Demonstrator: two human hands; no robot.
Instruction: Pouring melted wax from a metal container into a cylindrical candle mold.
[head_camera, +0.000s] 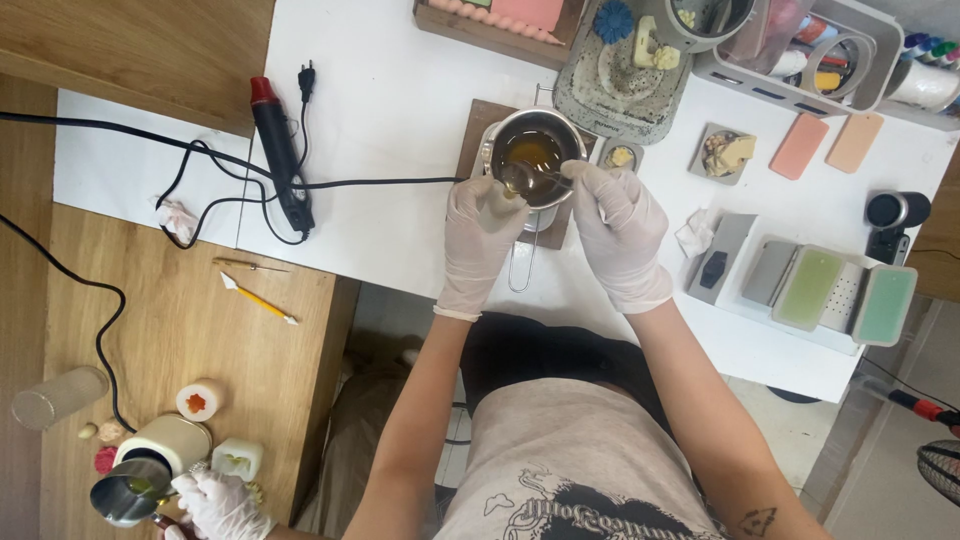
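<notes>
A small steel melting pot w/ amber liquid is seen on a brown wooden board atop the white surface. The gloved left hand is pressed vs. the pot's near rim, fingers curled; its grip can't be told exactly. A thin metal stirrer is pinched by the gloved right hand, tip over the liquid. A black heat gun w/ red nozzle is laid to the left. Bottom left, a co-worker's gloved hand is seen beside a second metal jug.
</notes>
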